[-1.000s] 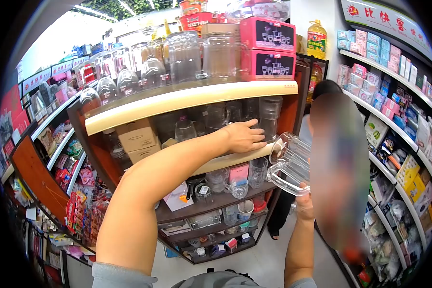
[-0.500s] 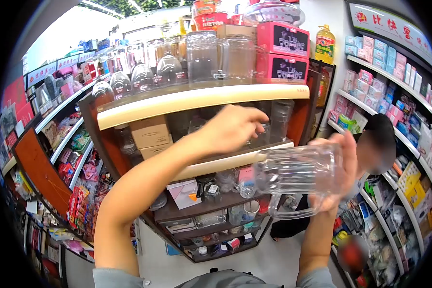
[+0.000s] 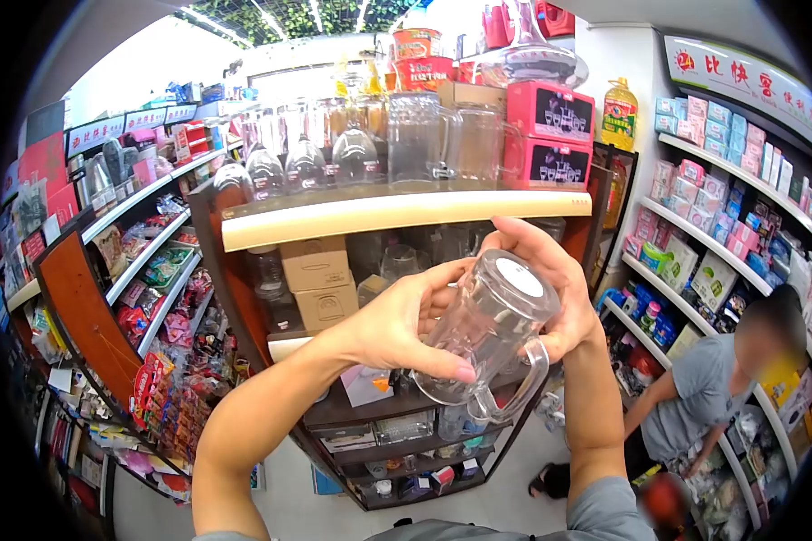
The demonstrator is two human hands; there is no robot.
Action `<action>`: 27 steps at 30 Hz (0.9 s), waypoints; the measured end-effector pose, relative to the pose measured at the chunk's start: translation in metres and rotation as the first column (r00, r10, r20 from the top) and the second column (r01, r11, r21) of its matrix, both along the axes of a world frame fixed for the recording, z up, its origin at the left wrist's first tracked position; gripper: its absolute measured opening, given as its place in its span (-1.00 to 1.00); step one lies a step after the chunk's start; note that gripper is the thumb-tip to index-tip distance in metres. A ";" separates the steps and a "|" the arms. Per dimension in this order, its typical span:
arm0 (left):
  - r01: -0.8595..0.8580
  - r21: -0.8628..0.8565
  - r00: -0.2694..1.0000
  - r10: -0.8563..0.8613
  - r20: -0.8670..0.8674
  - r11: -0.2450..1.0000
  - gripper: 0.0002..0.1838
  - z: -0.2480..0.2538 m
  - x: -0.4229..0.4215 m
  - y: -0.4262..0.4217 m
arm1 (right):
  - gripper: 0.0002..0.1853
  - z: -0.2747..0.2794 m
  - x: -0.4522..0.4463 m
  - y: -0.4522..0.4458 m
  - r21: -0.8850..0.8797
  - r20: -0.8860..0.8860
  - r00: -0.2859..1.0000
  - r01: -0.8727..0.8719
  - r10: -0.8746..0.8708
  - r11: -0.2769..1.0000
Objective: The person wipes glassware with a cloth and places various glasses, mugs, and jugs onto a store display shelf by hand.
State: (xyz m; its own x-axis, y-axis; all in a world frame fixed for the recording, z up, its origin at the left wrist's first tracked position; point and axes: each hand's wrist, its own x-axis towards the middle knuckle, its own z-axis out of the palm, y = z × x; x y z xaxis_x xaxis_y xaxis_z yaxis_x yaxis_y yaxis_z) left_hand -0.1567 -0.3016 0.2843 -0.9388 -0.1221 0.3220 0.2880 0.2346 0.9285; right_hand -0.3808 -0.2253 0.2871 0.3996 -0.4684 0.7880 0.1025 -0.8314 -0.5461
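A clear glass mug [image 3: 499, 317] is held in front of the shelves, tilted with its base up and its mouth toward the lower left. A white round sticker [image 3: 520, 276] shows on the base. My left hand [image 3: 406, 323] grips the mug near its mouth, thumb on the near side and fingers behind the glass. Along the base end and far side, my right hand [image 3: 555, 287] is curled around it. The mug's handle [image 3: 525, 383] points down and right, below my right hand.
Glass jugs [image 3: 412, 140] and upside-down wine glasses [image 3: 355, 155] line the shelf top beside pink boxes [image 3: 549, 114]. Brown cartons [image 3: 316, 261] sit one shelf lower. A person in a grey shirt [image 3: 695, 388] is at the right, by stocked shelves [image 3: 731, 257].
My left hand has come from the shelf onto the mug. The mug has turned from sideways to base up and moved left. The person at the right is now more fully in view.
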 end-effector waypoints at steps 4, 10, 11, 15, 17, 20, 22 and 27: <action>-0.195 0.026 0.971 0.196 -0.139 0.981 0.12 0.010 0.018 0.005 | 0.30 0.025 0.011 -0.012 0.070 -0.012 1.000 -0.004 0.005 0.998; -0.509 0.108 0.808 0.517 -0.284 0.854 -0.23 0.018 0.058 -0.002 | -0.51 0.104 -0.001 -0.061 -0.287 -0.060 0.653 0.713 -0.755 0.640; -0.510 0.104 0.809 0.517 -0.281 0.854 -0.23 0.014 0.065 -0.006 | -0.64 0.114 0.008 -0.071 -0.409 -0.015 0.441 0.816 -0.897 0.408; -0.527 0.222 0.749 0.572 -0.335 0.820 -0.27 -0.003 0.088 0.001 | -0.80 0.127 0.026 -0.119 -0.721 0.087 0.095 0.692 -0.992 0.003; -0.534 0.274 0.716 0.600 -0.357 0.800 -0.25 -0.013 0.098 0.011 | -0.83 0.131 0.038 -0.125 -0.731 -0.124 -0.164 0.682 -0.979 -0.022; -0.531 0.312 0.694 0.616 -0.373 0.787 -0.19 -0.032 0.112 0.022 | -0.87 0.135 0.048 -0.131 -0.692 -0.103 -0.198 0.718 -0.975 -0.072; -0.537 0.347 0.674 0.639 -0.371 0.769 -0.16 -0.043 0.121 0.029 | -0.84 0.138 0.048 -0.137 -0.658 -0.104 -0.223 0.746 -0.969 -0.101; -0.536 0.371 0.654 0.651 -0.387 0.759 -0.15 -0.048 0.134 0.036 | -0.89 0.137 0.031 -0.141 -0.679 0.006 -0.083 0.731 -0.997 -0.065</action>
State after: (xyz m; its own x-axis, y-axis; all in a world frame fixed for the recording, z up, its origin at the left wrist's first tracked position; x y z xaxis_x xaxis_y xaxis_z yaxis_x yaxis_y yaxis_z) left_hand -0.0231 -0.2651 0.2366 -0.3762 -0.7148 0.5896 0.5591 0.3323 0.7596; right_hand -0.3493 -0.3659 0.4239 0.1578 -0.4083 0.8991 -0.9862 -0.0195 0.1643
